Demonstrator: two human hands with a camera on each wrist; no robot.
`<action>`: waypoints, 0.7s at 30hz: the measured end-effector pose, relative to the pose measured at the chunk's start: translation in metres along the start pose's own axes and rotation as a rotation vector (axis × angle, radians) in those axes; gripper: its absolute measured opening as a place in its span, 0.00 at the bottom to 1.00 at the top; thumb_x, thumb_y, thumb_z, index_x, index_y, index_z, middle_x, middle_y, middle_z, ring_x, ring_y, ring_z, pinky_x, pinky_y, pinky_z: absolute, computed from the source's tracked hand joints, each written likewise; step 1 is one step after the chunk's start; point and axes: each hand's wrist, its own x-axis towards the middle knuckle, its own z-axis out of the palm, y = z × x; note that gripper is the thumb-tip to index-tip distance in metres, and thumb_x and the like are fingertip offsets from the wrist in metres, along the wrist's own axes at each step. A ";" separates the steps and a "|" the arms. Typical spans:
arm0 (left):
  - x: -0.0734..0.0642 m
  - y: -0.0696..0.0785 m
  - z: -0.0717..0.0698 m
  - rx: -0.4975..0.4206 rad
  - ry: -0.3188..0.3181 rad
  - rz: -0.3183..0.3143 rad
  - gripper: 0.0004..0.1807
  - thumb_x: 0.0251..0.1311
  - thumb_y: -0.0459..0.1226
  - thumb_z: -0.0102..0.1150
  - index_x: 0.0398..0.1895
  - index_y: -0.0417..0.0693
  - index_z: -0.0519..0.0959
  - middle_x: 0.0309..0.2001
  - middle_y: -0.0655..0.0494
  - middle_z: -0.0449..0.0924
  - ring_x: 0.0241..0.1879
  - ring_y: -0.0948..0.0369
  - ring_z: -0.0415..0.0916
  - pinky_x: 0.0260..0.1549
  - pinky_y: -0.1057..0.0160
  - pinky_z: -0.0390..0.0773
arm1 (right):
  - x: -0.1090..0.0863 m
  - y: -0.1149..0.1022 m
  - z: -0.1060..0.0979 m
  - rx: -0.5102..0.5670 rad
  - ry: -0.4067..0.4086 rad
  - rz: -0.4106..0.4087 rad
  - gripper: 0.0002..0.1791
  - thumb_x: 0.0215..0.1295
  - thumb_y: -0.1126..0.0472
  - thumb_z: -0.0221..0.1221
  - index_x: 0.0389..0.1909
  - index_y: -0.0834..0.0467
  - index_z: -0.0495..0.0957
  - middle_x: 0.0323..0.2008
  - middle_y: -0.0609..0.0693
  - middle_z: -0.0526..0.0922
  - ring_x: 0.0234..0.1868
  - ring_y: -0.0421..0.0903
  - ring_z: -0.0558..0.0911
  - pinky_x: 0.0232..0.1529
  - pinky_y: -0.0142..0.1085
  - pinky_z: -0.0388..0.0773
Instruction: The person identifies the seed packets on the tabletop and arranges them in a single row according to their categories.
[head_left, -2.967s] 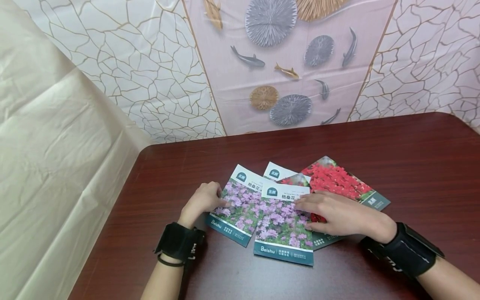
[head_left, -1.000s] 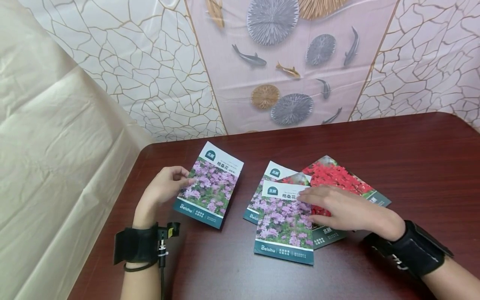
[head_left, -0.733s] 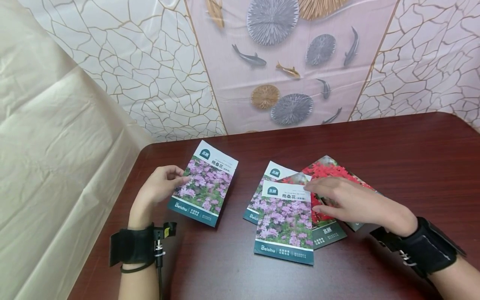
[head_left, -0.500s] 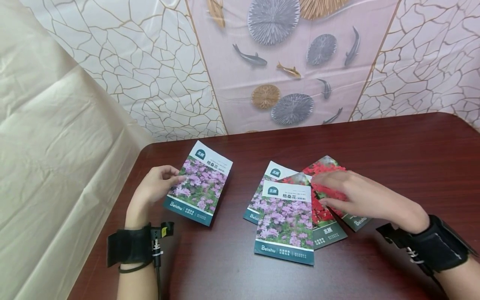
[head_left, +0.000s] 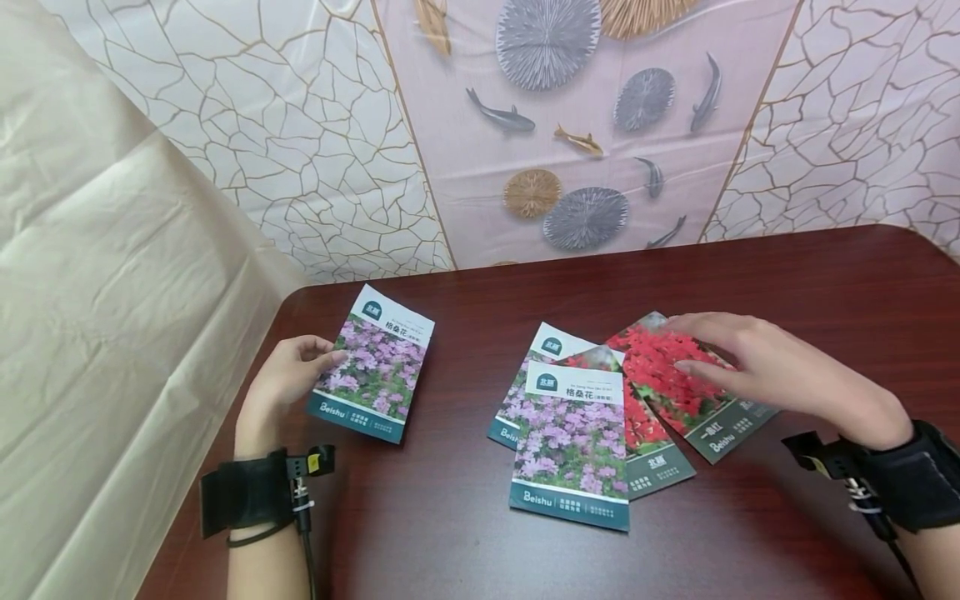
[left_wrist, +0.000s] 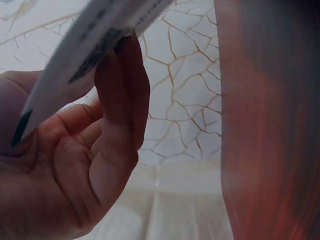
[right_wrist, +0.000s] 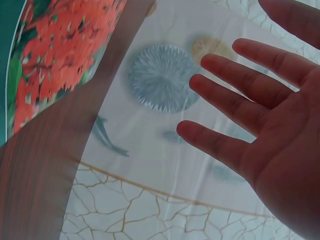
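On the left, my left hand (head_left: 288,375) pinches a seed packet with purple flowers (head_left: 382,362) by its left edge. In the left wrist view the thumb and fingers close on the packet's edge, its printed back showing. My right hand (head_left: 806,379), fingers spread and extended, hovers at the red-flowered seed packet (head_left: 663,371) on the right. The right wrist view shows that palm with nothing in it. A second red packet (head_left: 651,458) lies partly under the front purple packet (head_left: 570,450). Another purple packet (head_left: 506,408) sticks out behind them.
The packets overlap on a dark red-brown wooden table (head_left: 450,533). A patterned cloth with fish and discs (head_left: 585,150) hangs behind the far edge. Pale cream fabric (head_left: 135,333) covers the left side. Both wrists wear black straps with small cameras.
My left hand drew a purple packet off the pile and carried it left. My right hand lifted off the front purple packet and moved right, uncovering more of the red packets.
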 end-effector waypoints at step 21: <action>0.013 -0.045 -0.008 -0.053 0.009 -0.131 0.21 0.66 0.42 0.48 0.50 0.32 0.70 0.30 0.50 0.74 0.26 0.61 0.71 0.25 0.64 0.72 | -0.012 0.026 -0.014 -0.030 0.028 0.259 0.25 0.54 0.61 0.64 0.53 0.63 0.73 0.48 0.64 0.77 0.49 0.60 0.75 0.45 0.55 0.69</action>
